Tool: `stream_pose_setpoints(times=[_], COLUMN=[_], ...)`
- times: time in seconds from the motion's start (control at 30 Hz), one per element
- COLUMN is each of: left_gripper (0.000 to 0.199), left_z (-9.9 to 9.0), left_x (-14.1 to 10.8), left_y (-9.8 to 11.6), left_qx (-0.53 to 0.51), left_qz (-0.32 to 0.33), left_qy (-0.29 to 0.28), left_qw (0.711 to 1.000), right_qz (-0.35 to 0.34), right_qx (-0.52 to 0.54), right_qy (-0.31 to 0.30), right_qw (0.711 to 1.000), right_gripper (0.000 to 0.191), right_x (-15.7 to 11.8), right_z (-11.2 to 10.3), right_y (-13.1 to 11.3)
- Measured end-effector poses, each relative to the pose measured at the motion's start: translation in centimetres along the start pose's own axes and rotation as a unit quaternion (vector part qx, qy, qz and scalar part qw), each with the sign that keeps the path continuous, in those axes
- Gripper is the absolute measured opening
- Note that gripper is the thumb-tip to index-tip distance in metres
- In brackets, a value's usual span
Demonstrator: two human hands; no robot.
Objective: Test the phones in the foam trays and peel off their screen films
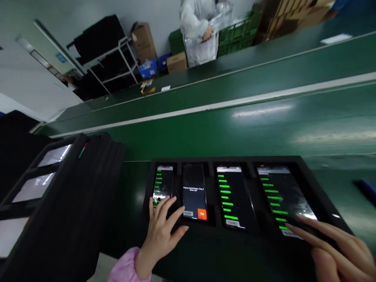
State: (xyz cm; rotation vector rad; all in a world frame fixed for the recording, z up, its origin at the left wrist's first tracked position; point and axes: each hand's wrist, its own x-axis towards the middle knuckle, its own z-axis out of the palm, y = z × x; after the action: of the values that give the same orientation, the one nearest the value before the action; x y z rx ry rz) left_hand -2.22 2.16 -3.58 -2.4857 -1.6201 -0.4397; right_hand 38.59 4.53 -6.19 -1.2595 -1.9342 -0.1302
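Several smartphones lie face up in the slots of a black foam tray [229, 159]. My left hand [163, 229] is spread over the lower part of the leftmost phone [163, 180], covering some of its screen. Beside it, the second phone [194, 180] shows white text and an orange Fail button. The third phone [233, 196] lists green lines on black. My right hand [343, 246] reaches in from the right, two fingers stretched out at the lower end of the rightmost phone [282, 196], which also lists green lines. Whether those fingertips touch the glass I cannot tell.
To the left rises a stack of black foam trays [96, 176], the top one holding bright-screened phones [33, 187]. A dark blue object [366, 191] lies at the right. Beyond the green bench [188, 135], a person in white [199, 31] stands near green crates [237, 37] and cardboard boxes [143, 41].
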Motion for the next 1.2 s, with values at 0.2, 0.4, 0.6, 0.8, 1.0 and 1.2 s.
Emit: stream_pose_setpoints(times=[0.2, 0.4, 0.6, 0.8, 1.0, 1.2], left_gripper=[0.034, 0.034, 0.05, 0.044, 0.037, 0.04], left_z=[0.2, 0.3, -0.5, -1.0, -1.3, 1.5], left_x=[0.2, -0.6, 2.0, 8.5, 10.2, 14.3], left_y=[-0.1, 0.8, -3.1, -9.8, -6.7, -2.5], left_qx=[-0.03, -0.042, -0.001, -0.005, -0.039, -0.064], left_qz=[0.01, -0.009, -0.045, -0.168, -0.077, -0.023], left_qy=[0.033, 0.037, -0.009, -0.045, -0.055, -0.076], left_qw=[0.999, 0.998, 0.999, 0.985, 0.995, 0.995], right_qz=[0.023, 0.039, 0.071, 0.077, -0.002, -0.061], right_qx=[-0.005, -0.042, -0.111, -0.156, -0.126, -0.09], right_qy=[-0.009, -0.038, -0.123, -0.16, -0.183, -0.215], right_qw=[1.0, 0.998, 0.984, 0.972, 0.975, 0.97], right_gripper=[0.038, 0.03, 0.051, 0.061, 0.05, 0.037], right_x=[0.6, 3.2, 6.9, 9.3, 10.7, 13.2], right_z=[-0.7, -1.6, 0.4, 2.3, 3.1, 8.0], right_y=[-0.1, 1.9, 4.6, 6.0, 1.7, -3.0])
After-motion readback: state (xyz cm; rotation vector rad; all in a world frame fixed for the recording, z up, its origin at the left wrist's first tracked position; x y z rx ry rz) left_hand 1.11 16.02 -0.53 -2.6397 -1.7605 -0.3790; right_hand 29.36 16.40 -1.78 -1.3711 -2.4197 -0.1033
